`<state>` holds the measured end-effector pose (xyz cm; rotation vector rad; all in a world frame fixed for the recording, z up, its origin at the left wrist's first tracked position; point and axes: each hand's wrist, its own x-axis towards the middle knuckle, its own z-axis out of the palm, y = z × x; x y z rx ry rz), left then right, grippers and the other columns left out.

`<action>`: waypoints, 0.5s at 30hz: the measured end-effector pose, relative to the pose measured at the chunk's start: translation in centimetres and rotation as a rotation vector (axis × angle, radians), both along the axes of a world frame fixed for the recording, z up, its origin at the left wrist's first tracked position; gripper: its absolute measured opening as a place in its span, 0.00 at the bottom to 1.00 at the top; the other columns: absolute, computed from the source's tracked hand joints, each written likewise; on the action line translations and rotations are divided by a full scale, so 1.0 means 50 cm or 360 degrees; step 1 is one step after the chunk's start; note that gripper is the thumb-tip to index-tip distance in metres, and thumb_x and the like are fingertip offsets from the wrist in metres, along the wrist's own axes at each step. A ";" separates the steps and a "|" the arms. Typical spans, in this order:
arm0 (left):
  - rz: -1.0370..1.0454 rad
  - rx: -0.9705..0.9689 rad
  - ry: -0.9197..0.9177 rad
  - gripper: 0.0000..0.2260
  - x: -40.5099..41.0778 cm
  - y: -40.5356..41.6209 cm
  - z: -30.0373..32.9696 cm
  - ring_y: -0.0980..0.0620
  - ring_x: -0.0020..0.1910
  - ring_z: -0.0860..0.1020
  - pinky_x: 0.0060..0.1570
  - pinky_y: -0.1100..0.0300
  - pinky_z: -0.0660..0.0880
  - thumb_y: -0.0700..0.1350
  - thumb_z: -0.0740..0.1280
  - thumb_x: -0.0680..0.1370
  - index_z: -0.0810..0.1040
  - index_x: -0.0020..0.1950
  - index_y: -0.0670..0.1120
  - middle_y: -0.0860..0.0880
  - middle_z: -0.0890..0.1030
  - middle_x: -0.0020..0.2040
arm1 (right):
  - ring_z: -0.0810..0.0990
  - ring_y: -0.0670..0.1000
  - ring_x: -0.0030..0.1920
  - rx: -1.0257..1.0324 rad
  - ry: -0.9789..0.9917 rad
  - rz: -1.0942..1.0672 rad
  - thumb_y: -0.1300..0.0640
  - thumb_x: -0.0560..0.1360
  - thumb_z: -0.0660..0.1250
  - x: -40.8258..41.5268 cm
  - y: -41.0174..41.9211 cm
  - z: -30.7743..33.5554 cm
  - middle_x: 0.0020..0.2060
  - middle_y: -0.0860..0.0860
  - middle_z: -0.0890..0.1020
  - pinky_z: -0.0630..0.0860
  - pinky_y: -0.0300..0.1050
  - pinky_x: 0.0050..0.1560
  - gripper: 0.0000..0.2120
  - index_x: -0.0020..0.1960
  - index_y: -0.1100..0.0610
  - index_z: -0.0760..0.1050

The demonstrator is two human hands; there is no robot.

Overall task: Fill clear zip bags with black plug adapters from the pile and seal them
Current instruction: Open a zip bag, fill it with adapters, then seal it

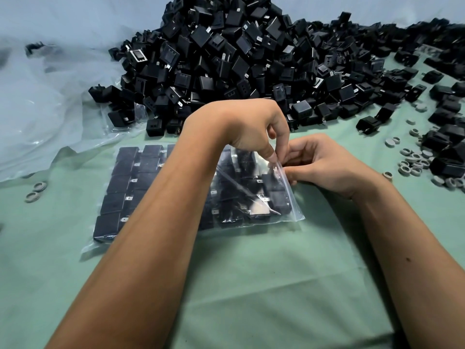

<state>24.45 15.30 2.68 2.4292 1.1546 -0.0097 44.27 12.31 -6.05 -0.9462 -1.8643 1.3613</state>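
So I'm pinching the zip edge of the clear plastic bag [254,197] packed with black plug adapters, lying flat on the green cloth [251,285], between my left hand [247,127] and right hand [324,165], probably best running along it slowly so it's sealing fully.

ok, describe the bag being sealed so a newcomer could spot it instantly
Start at the big pile of black adapters at the back of the green cloth; the zip bag lies flat just in front of it. Its adapters sit in neat rows, and both hands, left hand and right hand, pinch its right edge.
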 end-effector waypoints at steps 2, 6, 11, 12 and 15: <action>0.0000 -0.0006 -0.0006 0.06 0.002 0.000 -0.001 0.61 0.54 0.77 0.63 0.48 0.75 0.45 0.79 0.73 0.86 0.42 0.57 0.59 0.81 0.49 | 0.81 0.56 0.40 0.0025 -0.0043 -0.0028 0.60 0.71 0.77 -0.003 -0.001 0.001 0.46 0.67 0.85 0.78 0.40 0.37 0.13 0.51 0.67 0.83; 0.0014 -0.0015 -0.0012 0.07 0.005 -0.002 -0.001 0.62 0.49 0.76 0.60 0.47 0.78 0.45 0.78 0.74 0.85 0.41 0.57 0.59 0.79 0.46 | 0.82 0.62 0.44 -0.0001 -0.0094 -0.0014 0.57 0.73 0.76 -0.003 -0.003 0.001 0.47 0.68 0.86 0.77 0.52 0.46 0.14 0.53 0.66 0.84; 0.0000 -0.0019 -0.0025 0.06 0.002 -0.002 -0.001 0.62 0.49 0.76 0.62 0.48 0.76 0.44 0.78 0.74 0.86 0.42 0.56 0.60 0.80 0.44 | 0.83 0.69 0.40 0.0036 -0.0157 -0.0064 0.54 0.72 0.77 -0.007 -0.006 0.005 0.44 0.64 0.87 0.78 0.54 0.43 0.15 0.51 0.64 0.84; -0.0003 -0.0022 -0.0026 0.06 0.002 -0.002 -0.001 0.62 0.50 0.76 0.62 0.48 0.76 0.44 0.78 0.74 0.86 0.42 0.56 0.60 0.80 0.45 | 0.83 0.63 0.36 0.0049 -0.0183 -0.0086 0.53 0.71 0.78 -0.008 -0.006 0.006 0.42 0.63 0.87 0.77 0.53 0.41 0.15 0.50 0.64 0.84; -0.0002 -0.0027 -0.0024 0.06 0.004 -0.001 -0.001 0.58 0.53 0.78 0.62 0.48 0.76 0.44 0.78 0.74 0.86 0.42 0.56 0.58 0.81 0.48 | 0.82 0.55 0.33 0.0082 -0.0222 -0.0134 0.51 0.70 0.79 -0.009 -0.006 0.006 0.39 0.61 0.87 0.76 0.50 0.37 0.14 0.48 0.61 0.85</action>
